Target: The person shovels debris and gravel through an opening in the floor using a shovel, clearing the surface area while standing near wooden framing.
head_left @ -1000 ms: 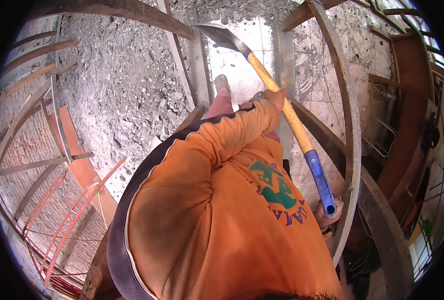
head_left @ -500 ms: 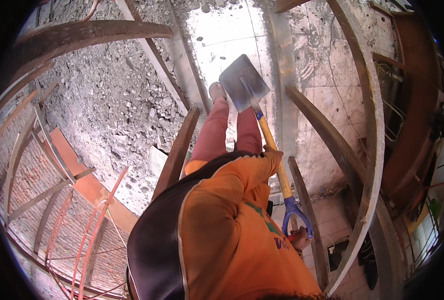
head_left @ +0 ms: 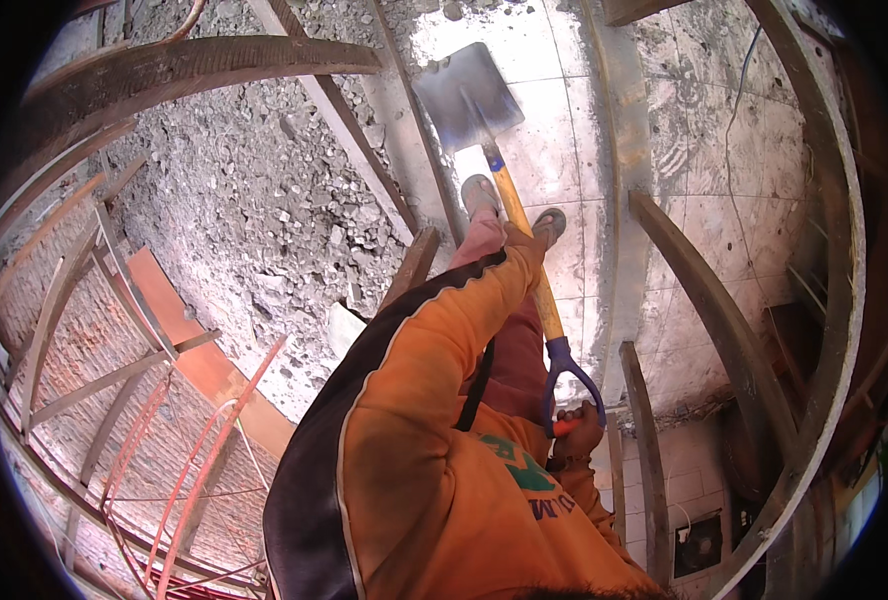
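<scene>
orange-sleeved left hand stretched forward, curled round shovel shaft | right hand nearer body, closed on d-handle

A shovel is stretching out before the person, its shaft passing between the left foot and the right foot, its blade lying beyond them. The right hand is sitting behind the left hand, at the handle. Rubble is spreading leftward, past a plank; floor tiles are extending right.
</scene>
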The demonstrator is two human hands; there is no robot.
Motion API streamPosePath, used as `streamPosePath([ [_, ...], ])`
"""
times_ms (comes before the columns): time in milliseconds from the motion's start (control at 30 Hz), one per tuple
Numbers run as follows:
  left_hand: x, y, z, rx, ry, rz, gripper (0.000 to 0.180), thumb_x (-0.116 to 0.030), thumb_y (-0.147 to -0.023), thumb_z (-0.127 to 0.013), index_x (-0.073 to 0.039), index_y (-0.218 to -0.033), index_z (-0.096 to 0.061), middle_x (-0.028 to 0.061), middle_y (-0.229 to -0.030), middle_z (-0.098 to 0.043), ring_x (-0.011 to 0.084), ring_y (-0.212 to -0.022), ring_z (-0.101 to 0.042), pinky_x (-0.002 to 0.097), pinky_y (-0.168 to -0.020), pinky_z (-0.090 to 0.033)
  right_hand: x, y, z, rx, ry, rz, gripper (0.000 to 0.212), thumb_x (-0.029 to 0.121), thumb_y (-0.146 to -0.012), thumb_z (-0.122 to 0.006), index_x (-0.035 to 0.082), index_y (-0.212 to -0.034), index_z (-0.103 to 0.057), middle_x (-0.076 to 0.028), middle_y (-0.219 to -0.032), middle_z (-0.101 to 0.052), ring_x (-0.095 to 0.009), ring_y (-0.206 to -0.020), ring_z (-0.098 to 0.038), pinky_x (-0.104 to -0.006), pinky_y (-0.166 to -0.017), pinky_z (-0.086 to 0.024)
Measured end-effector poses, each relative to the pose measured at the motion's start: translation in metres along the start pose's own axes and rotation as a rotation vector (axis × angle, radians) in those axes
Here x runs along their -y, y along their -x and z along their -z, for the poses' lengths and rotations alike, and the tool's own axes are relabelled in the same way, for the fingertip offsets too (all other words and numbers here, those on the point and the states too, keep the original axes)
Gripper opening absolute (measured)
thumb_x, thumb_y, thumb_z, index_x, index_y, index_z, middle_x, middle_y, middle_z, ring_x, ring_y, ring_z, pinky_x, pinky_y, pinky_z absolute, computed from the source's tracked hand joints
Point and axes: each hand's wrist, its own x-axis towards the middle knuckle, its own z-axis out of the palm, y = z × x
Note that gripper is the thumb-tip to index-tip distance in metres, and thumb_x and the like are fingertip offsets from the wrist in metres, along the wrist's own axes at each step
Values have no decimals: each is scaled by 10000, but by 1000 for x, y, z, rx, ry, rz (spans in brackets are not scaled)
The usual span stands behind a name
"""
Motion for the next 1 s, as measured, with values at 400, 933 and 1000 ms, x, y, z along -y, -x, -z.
streamPosePath([
  [400,-109,-130,20,8,-332,13,473,-213,-736,-644,-28,-1110,-422,131,-910,-583,269,-879,-582,385,-725,-474,-17,-54,-128,238,-145,-25,205,103,-776,-547,68,-614,-426,-27,-528,-409,-148,-429,-417,-328,-448,-429],
  [933,-102,-13,14,-33,-115,-214,561,-44,-723,-642,-32,-1123,-250,203,-910,-534,298,-783,-580,393,-621,-491,-34,-118,-59,220,-191,55,204,140,-752,-576,108,-614,-429,0,-539,-376,-124,-434,-374,-297,-430,-387],
  [1000,-97,41,20,-66,-124,-268,574,-121,-678,-701,0,-1093,-322,214,-914,-539,332,-793,-587,383,-651,-501,-7,-103,-21,236,-193,162,148,84,-753,-546,81,-638,-453,6,-532,-388,-111,-425,-385,-299,-425,-417],
])
